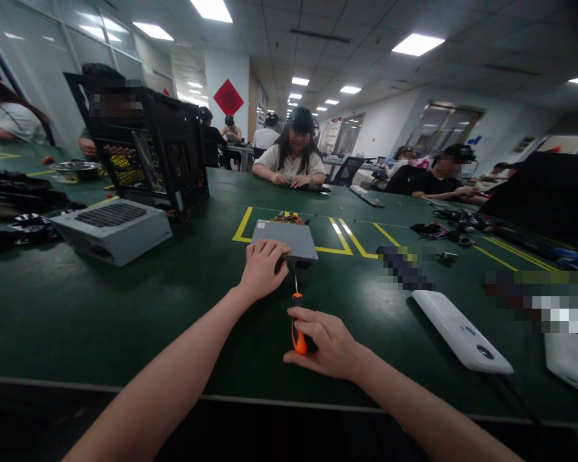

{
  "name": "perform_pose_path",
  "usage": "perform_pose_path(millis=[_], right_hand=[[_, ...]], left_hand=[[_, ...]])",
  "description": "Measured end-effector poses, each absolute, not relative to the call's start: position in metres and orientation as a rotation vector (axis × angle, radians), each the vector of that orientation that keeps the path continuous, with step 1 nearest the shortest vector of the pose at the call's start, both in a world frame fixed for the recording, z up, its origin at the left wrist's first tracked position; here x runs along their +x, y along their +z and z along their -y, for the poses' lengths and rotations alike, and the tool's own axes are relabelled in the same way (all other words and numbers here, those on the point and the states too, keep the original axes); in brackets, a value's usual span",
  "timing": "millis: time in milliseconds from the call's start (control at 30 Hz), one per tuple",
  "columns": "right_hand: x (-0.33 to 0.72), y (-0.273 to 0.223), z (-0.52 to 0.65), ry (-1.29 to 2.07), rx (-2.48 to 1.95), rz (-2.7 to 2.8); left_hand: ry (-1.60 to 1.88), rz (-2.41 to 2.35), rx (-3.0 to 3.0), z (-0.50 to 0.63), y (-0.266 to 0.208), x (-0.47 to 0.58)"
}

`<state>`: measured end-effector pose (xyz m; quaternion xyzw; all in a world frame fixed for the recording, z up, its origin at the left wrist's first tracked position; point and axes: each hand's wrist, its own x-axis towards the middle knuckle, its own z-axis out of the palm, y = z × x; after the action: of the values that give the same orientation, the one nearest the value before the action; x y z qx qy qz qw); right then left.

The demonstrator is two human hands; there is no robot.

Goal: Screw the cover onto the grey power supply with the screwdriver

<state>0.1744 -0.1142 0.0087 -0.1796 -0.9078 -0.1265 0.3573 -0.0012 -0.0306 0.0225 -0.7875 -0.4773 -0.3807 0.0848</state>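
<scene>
A grey metal computer power supply point(296, 239) lies flat on the green table, with a bundle of coloured wires point(289, 219) behind its far side. My left hand point(264, 268) grips its near left corner, fingers curled over the top and edge. In my right hand point(331, 340) is a screwdriver point(297, 308) with an orange and black handle, held between thumb and fingers. Its shaft points away from me at the near side of the power supply. Whether the tip touches a screw there, I cannot tell.
Left of my arms sits a second power supply point(125, 228), before an open black computer case point(173, 154). A metal bowl point(77, 169) is farther left. Yellow tape point(347, 237) marks the table. A white device point(462, 330) and cables point(443, 224) lie right. A person point(291, 154) sits opposite.
</scene>
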Motion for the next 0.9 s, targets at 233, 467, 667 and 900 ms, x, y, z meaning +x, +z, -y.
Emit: perform_pose_path(millis=[233,467,667,900], right_hand=[[0.1764,0.0165,0.1174,-0.380,-0.497,2.477],[0.1786,0.0105,0.1155,-0.272,-0.484,2.390],[0.1771,0.0149,0.1162,-0.346,-0.493,2.491],[0.1770,0.0078,0.1128,-0.185,-0.474,2.325]], left_hand=[[-1.146,1.397,-2.377,0.0298,0.0227,-0.0007],[-1.113,1.393,-2.419,0.0309,0.0248,-0.0008],[-1.131,1.378,-2.404,0.0288,0.0228,-0.0012],[-1.145,1.399,-2.378,0.0292,0.0221,0.0005]])
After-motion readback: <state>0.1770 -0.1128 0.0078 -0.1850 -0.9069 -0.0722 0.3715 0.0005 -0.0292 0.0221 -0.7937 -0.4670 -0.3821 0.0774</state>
